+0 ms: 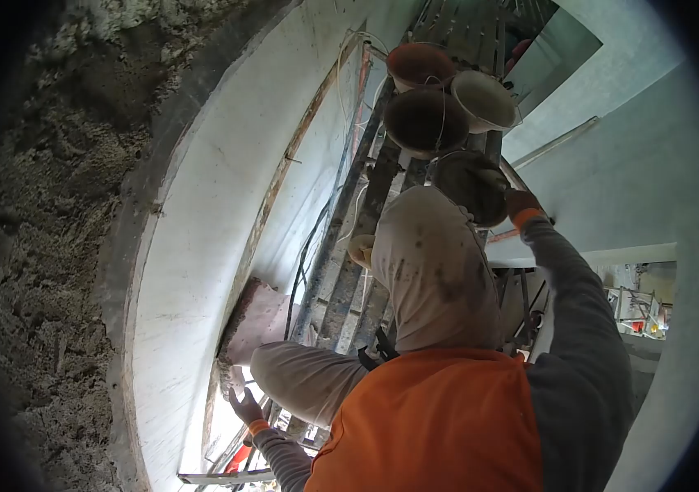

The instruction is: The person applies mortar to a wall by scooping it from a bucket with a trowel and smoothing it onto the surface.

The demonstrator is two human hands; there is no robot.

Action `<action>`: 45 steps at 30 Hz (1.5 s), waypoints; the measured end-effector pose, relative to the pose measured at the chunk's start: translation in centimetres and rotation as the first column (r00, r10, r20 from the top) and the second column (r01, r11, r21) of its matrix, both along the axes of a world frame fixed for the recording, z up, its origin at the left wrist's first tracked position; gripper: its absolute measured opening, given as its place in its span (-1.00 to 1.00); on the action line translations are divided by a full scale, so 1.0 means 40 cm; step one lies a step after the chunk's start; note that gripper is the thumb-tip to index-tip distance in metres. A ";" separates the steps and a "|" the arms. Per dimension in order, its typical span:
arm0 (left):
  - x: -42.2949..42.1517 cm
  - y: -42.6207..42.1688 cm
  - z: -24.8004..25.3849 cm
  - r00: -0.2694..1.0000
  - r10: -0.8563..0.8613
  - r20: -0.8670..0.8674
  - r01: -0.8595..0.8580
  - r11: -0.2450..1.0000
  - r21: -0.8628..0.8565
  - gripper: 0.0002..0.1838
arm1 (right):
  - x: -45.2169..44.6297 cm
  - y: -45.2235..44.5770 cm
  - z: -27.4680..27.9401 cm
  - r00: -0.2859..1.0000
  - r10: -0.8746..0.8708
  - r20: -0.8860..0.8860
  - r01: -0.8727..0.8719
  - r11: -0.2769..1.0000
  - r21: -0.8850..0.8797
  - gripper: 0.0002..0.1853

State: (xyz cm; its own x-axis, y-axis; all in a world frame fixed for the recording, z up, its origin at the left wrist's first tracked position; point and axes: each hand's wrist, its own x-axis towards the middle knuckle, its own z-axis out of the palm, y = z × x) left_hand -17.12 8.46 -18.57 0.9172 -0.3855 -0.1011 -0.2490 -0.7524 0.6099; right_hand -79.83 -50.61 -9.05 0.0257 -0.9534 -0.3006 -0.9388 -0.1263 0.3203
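My right hand (521, 202) is closed at the right rim of a dark bucket (466, 190) on the plank platform. A pale, elongated piece (493, 175) shows inside this bucket beside the hand. I cannot make out what the fingers grip. Low on the left, my left hand (246, 407) is open, its fingers apart and nothing in them. It is just under a pinkish board (261, 318) by the wall; whether it touches the board is unclear. My bent legs in stained, light trousers cover part of the platform.
Three more buckets, reddish (420, 62), dark (425, 123) and pale (482, 100), crowd the slatted platform (339, 307). Cables hang along its left side. A white curved wall (193, 271) with rough plaster (54, 230) rises on the left. Gaps show beneath the slats.
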 end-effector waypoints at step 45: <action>0.115 -0.127 0.172 0.981 -0.048 0.186 0.062 0.995 -0.073 -0.46 | 0.356 0.134 0.514 -0.791 -0.052 0.609 0.194 0.923 0.331 -0.79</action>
